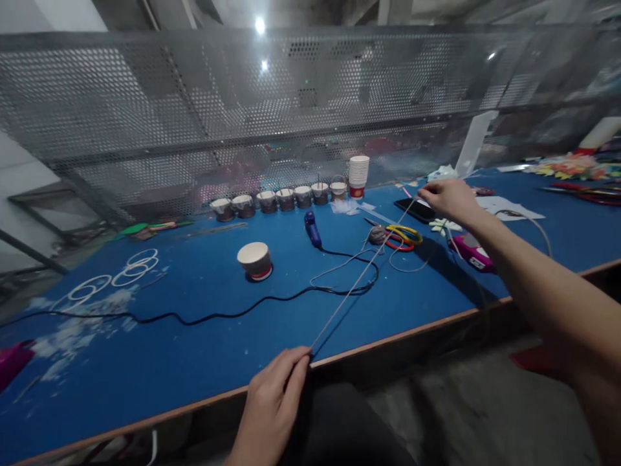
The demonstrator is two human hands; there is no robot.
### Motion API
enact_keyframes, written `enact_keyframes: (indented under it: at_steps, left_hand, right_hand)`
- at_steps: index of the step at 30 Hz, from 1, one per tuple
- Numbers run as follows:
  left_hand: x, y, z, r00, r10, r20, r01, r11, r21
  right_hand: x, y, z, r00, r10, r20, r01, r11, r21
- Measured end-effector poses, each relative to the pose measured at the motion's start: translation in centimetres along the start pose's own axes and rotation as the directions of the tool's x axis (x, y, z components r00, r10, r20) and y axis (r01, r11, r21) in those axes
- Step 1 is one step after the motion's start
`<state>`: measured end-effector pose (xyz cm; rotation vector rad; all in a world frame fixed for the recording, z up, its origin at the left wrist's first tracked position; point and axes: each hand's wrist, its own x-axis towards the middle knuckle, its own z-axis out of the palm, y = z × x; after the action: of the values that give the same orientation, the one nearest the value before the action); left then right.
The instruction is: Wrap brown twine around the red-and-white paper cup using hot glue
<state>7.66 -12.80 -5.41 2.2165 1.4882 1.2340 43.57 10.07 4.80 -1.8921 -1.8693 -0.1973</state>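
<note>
A thin grey yarn (350, 291) runs taut and slanting between my two hands. Its near end is pinched by my left hand (275, 402), low at the front edge of the table. Further up and to the right, my right hand (449, 197) is closed on the other end, raised over the table. Beneath the stretch lies a small grey ball of yarn (377, 235), against scissors with yellow and red handles (405, 236). A paper cup (255, 260), partly wrapped in grey yarn, stands upright left of the yarn.
A blue tool (313, 230) with a black cord (194, 321) lies mid-table. Several wrapped cups (268, 202) line the back beside a cup stack (358, 175). A phone (414, 210) and a magenta device (471, 252) lie near my right arm. White rings (90, 288) lie left.
</note>
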Motion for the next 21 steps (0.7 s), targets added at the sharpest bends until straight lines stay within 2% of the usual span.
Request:
enact_keyframes:
  at_steps: [3, 5, 6, 8, 10, 12, 14, 16, 18, 20, 21]
  left_hand:
    - [0.5, 0.4, 1.1, 0.996, 0.081, 0.041, -0.081, 0.997, -0.001]
    - [0.8, 0.7, 2.0, 0.987, 0.143, 0.076, -0.144, 0.989, 0.011]
    - [1.0, 0.8, 2.4, 0.982, 0.167, 0.093, -0.170, 0.985, 0.026]
    - [1.4, 1.1, 3.3, 0.973, 0.197, 0.121, -0.206, 0.976, 0.065]
    - [1.8, 1.3, 3.8, 0.966, 0.213, 0.149, -0.230, 0.968, 0.102]
    - [2.1, 1.4, 4.1, 0.959, 0.222, 0.175, -0.245, 0.961, 0.126]
    - [2.3, 1.4, 4.0, 0.959, 0.207, 0.194, -0.236, 0.962, 0.140]
    - [2.5, 1.3, 3.9, 0.963, 0.184, 0.198, -0.213, 0.968, 0.134]
    - [2.5, 1.1, 3.8, 0.966, 0.169, 0.198, -0.194, 0.974, 0.114]
    - [2.5, 0.9, 3.8, 0.966, 0.168, 0.194, -0.189, 0.977, 0.094]
    - [2.5, 0.8, 3.9, 0.966, 0.170, 0.194, -0.190, 0.978, 0.090]
  right_hand:
    - [0.4, -1.4, 0.5, 0.999, 0.050, -0.018, -0.052, 0.991, -0.127]
    - [0.0, -3.2, 1.1, 0.999, -0.036, 0.027, 0.040, 0.989, -0.140]
    - [-0.4, -4.3, 1.5, 0.989, -0.118, 0.085, 0.127, 0.985, -0.118]
    - [-1.6, -7.0, 2.7, 0.902, -0.336, 0.271, 0.339, 0.940, 0.037]
    - [-3.3, -9.8, 4.3, 0.799, -0.472, 0.372, 0.444, 0.881, 0.163]
    - [-4.9, -11.9, 5.9, 0.716, -0.561, 0.416, 0.500, 0.827, 0.256]
    - [-5.5, -13.1, 7.0, 0.683, -0.589, 0.432, 0.512, 0.808, 0.291]
    - [-4.6, -13.2, 7.2, 0.715, -0.555, 0.425, 0.482, 0.832, 0.275]
    - [-2.2, -12.2, 6.4, 0.806, -0.462, 0.371, 0.407, 0.887, 0.220]
    - [0.8, -10.5, 5.0, 0.914, -0.316, 0.254, 0.286, 0.947, 0.148]
    - [2.3, -9.6, 4.3, 0.951, -0.239, 0.195, 0.220, 0.969, 0.115]
